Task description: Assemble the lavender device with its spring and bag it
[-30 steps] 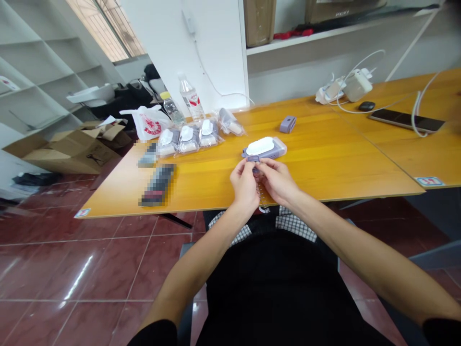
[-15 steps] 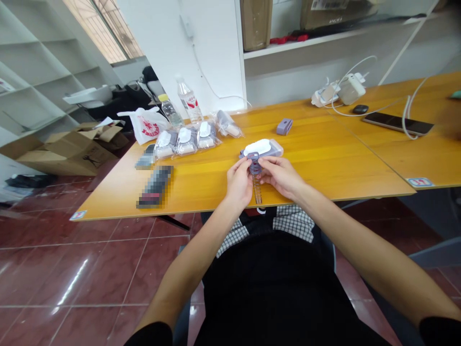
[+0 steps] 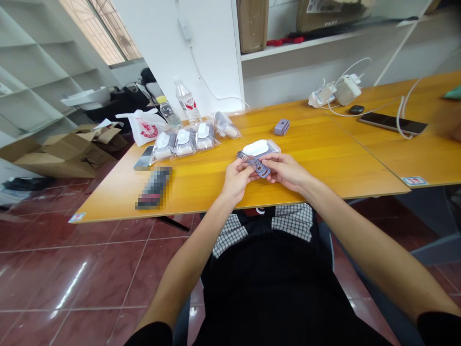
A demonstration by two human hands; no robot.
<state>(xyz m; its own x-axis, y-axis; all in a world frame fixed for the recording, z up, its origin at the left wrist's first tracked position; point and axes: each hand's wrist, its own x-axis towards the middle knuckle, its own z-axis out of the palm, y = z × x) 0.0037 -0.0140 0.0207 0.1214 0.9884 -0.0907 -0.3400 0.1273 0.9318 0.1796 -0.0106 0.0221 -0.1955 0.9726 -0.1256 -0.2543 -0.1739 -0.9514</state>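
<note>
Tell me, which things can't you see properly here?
Head view only.
- The purple strap-like piece: the left hand and right hand cover its ends.
- The dark item on the table: pixelated, unidentifiable.
- The green thing: cut off by the right edge, blurred.
- The cardboard box on the shelf: top cut off.

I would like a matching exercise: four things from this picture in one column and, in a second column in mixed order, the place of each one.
Things:
1. purple strap
2. water bottle
3. phone
4. small purple block

Places:
a. alone on bare wood, beyond the hands
b. held between the left hand and the right hand
c. upright at the far edge of the table
d. lying flat, far to the right

Pairs: 1-b, 2-c, 3-d, 4-a
</note>
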